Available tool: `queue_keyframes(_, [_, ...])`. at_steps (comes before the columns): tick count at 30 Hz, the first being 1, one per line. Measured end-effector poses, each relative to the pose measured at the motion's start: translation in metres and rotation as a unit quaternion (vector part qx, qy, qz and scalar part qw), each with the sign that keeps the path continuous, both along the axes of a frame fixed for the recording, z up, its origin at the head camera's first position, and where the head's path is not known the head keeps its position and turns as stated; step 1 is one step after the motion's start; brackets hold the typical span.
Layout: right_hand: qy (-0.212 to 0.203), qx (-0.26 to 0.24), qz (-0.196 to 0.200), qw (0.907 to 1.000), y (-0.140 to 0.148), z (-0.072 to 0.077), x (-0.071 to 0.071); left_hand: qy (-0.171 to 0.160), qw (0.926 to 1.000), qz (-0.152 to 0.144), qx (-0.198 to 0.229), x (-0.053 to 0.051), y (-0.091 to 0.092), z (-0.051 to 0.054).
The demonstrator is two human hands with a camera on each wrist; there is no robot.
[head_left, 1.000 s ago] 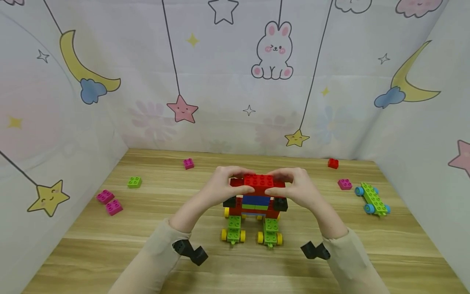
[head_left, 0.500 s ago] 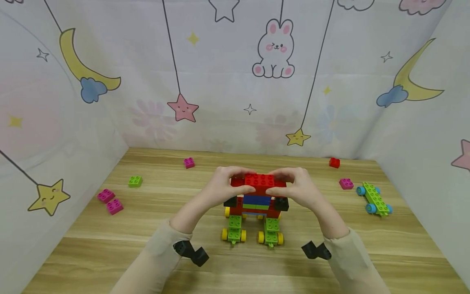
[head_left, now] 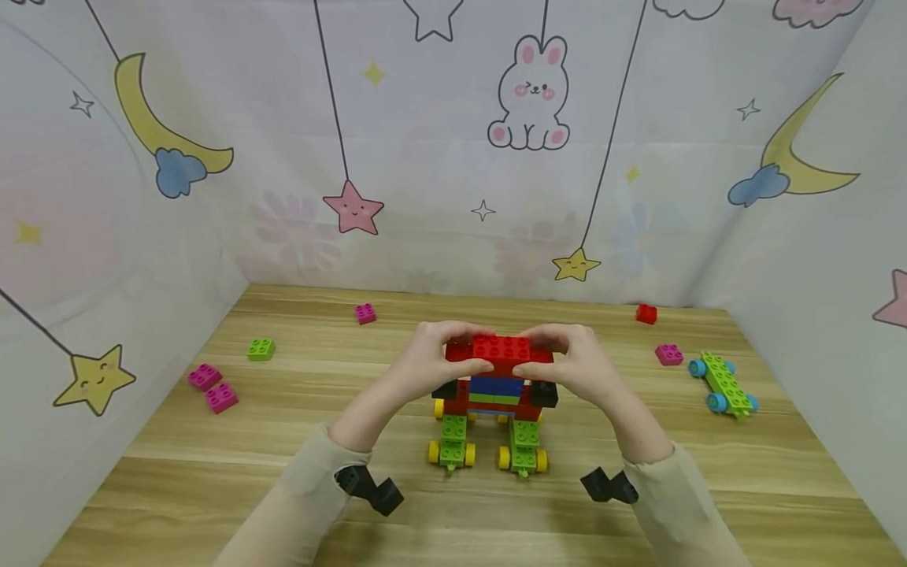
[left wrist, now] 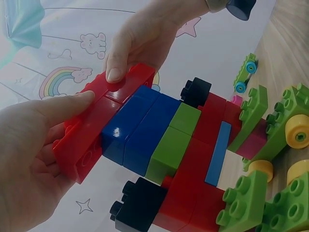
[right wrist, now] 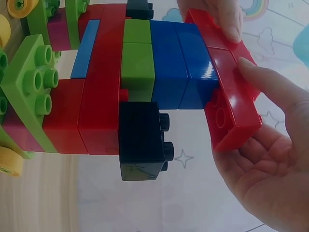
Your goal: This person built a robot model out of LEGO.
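Note:
A toy-block build point(head_left: 494, 386) stands on yellow-wheeled green bases point(head_left: 453, 453) in the middle of the table. Its top is a row of red blocks point(head_left: 500, 348), with blue blocks point(left wrist: 140, 125) and light green blocks point(right wrist: 137, 58) below. Black blocks point(right wrist: 140, 140) stick out at both sides. My left hand point(head_left: 423, 364) grips the left part of the red top, thumb in front and fingers behind. From the right, my right hand point(head_left: 579, 364) holds the same red top in a like grip. Both thumbs press its near face; the fingers behind are partly hidden.
Pink blocks point(head_left: 221, 398) and a green block point(head_left: 260, 350) lie at the left, another pink block point(head_left: 364, 313) at the back. To the right are a red block point(head_left: 646, 314), a pink block point(head_left: 669, 354) and a green base with blue wheels point(head_left: 724, 384). A printed cloth point(head_left: 425, 236) walls the table.
Both hands keep their grip on the red top and the build stays in place. Only the head view has shifted very slightly.

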State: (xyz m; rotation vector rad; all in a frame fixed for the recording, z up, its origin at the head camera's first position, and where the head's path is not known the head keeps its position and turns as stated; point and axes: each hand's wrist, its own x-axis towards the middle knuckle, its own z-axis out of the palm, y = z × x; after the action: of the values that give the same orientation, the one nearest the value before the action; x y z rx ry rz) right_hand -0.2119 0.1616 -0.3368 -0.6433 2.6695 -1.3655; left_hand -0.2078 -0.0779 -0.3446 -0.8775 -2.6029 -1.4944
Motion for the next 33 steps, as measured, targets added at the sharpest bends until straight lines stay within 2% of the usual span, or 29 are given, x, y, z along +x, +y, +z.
queue_keyframes(14, [0.005,-0.003,0.014,0.9999,-0.0016,0.0001,-0.0003,-0.004,0.9997,0.001,-0.024,-0.0012,0.0003,0.0021])
queue_keyframes(20, [0.010,0.015,0.026,0.9995,-0.0005,0.0007,-0.0024,0.032,0.9988,-0.011,-0.037,-0.0028,0.0006,0.0011])
queue_keyframes(27, [0.050,0.037,0.051,0.9968,0.0005,0.0067,-0.0007,0.097,0.9937,-0.018,-0.053,-0.0024,0.0001,-0.0023])
queue_keyframes(33, [0.055,0.038,0.070,0.9953,-0.0033,0.0099,-0.0020,0.108,0.9930,-0.006,-0.047,0.0002,-0.0020,-0.0025])
